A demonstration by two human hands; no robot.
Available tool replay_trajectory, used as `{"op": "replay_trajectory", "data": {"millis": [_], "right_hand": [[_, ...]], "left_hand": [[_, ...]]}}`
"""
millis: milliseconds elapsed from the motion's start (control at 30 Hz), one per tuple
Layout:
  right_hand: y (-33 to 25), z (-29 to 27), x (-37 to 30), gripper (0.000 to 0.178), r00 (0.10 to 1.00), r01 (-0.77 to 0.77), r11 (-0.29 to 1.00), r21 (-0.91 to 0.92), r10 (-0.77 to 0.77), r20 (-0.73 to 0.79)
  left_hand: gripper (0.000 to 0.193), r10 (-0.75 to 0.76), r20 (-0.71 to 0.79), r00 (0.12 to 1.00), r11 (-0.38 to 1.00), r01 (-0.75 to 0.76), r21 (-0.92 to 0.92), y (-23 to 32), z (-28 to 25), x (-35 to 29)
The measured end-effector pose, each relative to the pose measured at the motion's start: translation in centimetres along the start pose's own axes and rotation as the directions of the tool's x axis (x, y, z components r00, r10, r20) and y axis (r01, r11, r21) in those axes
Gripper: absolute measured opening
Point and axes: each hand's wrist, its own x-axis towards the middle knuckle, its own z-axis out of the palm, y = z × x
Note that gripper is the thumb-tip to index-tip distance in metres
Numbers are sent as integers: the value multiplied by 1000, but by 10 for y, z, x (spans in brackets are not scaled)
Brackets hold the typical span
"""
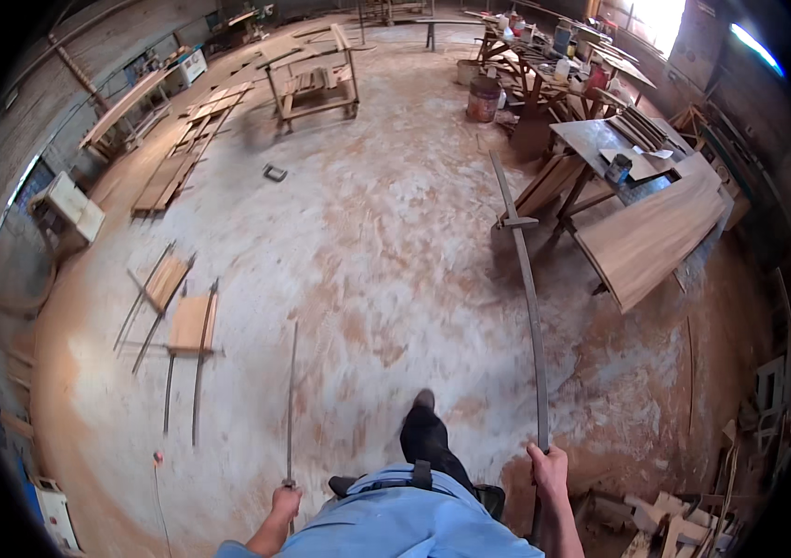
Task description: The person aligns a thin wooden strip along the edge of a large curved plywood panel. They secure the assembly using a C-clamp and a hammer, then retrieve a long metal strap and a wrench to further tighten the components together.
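Note:
My right hand point(550, 468) is closed around a long metal bar clamp point(532, 316), which stretches forward past the table, with a sliding jaw partway along it. In my left hand point(285, 503) is a thinner metal bar point(292, 400), pointing forward; I cannot tell whether it is a clamp too. Over on the left, two wooden panels, one nearer point(192, 323) and one farther point(168, 281), lie among long bars that look like bar clamps. One of my feet point(424, 399) is forward on the dusty floor.
At right, a worktable carries a wide wooden panel point(660, 232) and a dark can point(619, 168). A bucket point(483, 99) stands by a cluttered bench. A wooden frame rack point(314, 82) and boards point(167, 181) lie ahead left. Wood scraps point(674, 521) pile near right. A small clamp-like piece point(275, 173) rests on the floor.

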Motion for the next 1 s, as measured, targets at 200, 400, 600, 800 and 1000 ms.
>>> {"op": "replay_trajectory", "data": {"millis": [200, 400, 600, 800, 1000], "right_hand": [[-156, 16, 162, 31, 995, 70, 994, 87, -63, -82], [-289, 37, 327, 33, 974, 58, 984, 168, -19, -227], [-394, 42, 485, 31, 937, 83, 971, 225, 1, -350], [-458, 23, 625, 32, 905, 41, 954, 296, 90, -417], [-503, -6, 738, 35, 887, 14, 945, 326, 139, -440]], "left_hand": [[13, 270, -26, 963, 956, -264, 128, 133, 8, 82], [12, 139, 8, 990, 990, -139, -40, 299, 59, 150], [12, 208, 2, 978, 964, -204, -173, 518, 92, 202], [12, 280, -59, 958, 946, -286, -151, 721, 108, 262], [13, 367, -86, 926, 930, -369, -3, 891, 156, 282]]}}
